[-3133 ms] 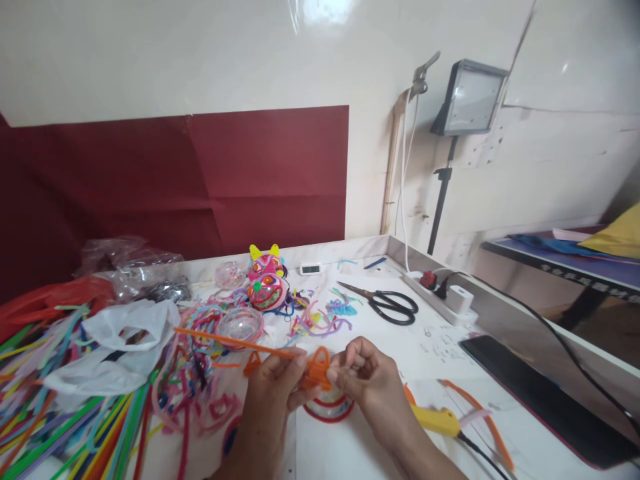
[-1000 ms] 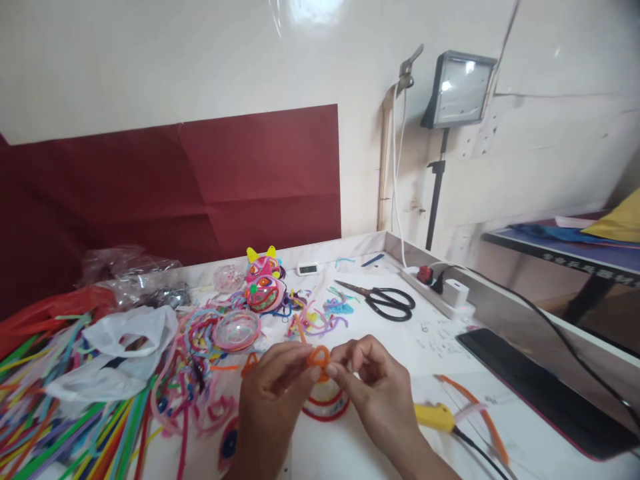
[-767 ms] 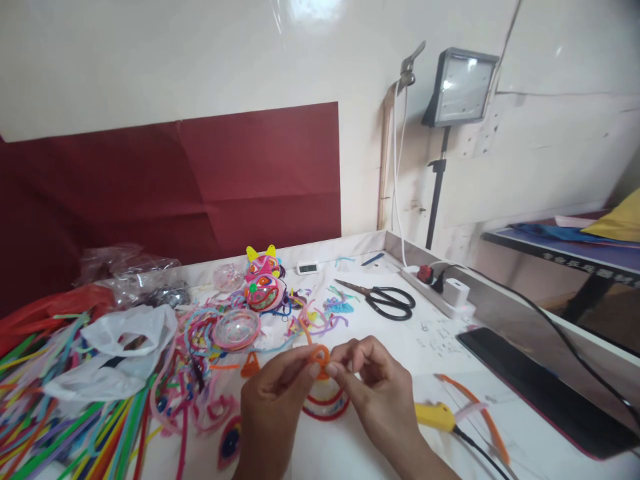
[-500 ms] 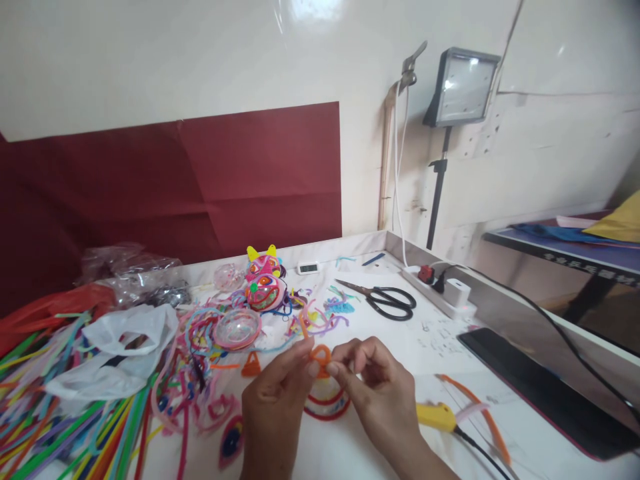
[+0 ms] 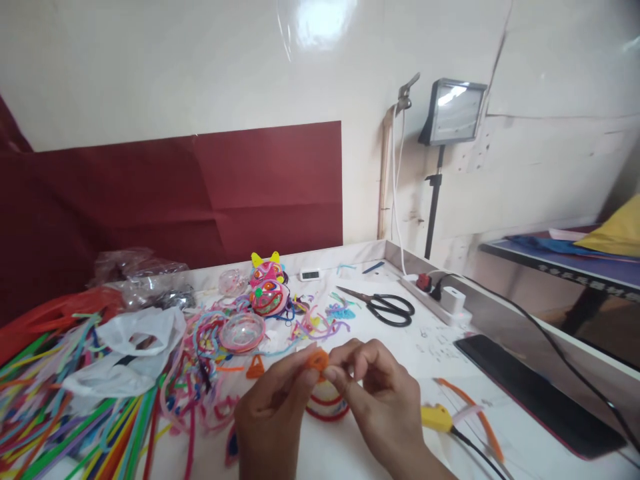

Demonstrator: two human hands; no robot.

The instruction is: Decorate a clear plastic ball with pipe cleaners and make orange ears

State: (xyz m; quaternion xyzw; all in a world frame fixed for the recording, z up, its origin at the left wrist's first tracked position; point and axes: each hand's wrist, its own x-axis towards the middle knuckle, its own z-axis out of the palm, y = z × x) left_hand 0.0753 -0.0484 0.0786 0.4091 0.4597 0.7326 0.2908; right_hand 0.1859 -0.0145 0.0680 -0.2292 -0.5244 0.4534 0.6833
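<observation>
Between the fingertips of both hands is a small coiled orange pipe cleaner (image 5: 317,361). My left hand (image 5: 277,407) pinches its left side, while thumb and finger of my right hand (image 5: 383,400) close on its right side. Just behind and below them sits a clear round piece with red trim (image 5: 327,408), partly covered by the hands. An orange triangular pipe-cleaner shape (image 5: 255,367) lies to the left of my left hand. To the right of my right hand are a yellow tool with a black cord (image 5: 436,418) and a bent orange pipe cleaner (image 5: 473,410).
Black-handled scissors (image 5: 385,308) lie at the back right, near a power strip (image 5: 440,300). A long black flat object (image 5: 535,393) runs along the right. Loose pipe cleaners (image 5: 120,427), a white plastic bag (image 5: 135,350) and decorated round pieces (image 5: 270,297) crowd the left.
The orange loop and the strand sticking up from it are now folded into a compact coil. The view has tilted slightly upward; both hands keep their pinch.
</observation>
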